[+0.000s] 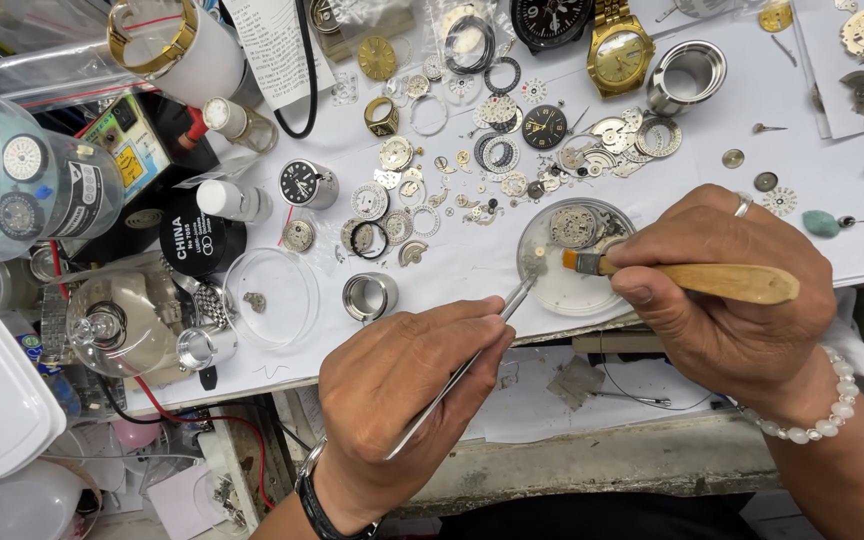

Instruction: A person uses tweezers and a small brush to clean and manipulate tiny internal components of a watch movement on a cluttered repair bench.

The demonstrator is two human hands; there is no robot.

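Observation:
My left hand (402, 390) grips steel tweezers (472, 360) whose tips hold a small watch part (533, 262) over a shallow glass dish (567, 290). My right hand (722, 290) holds a wooden-handled brush (712, 280); its orange bristles (572, 261) touch that part. A round watch movement (573, 227) lies in the dish at its far side. I wear a dark wristwatch on the left wrist, and on the right a ring and a pale bead bracelet.
Many watch dials, gears and rings (482, 150) lie scattered on the white worktop. A gold wristwatch (620, 55), steel case rings (685, 75) (369, 296), an empty clear dish (272, 297), a glass dome (122, 320) and plastic containers (22, 180) crowd the left and back.

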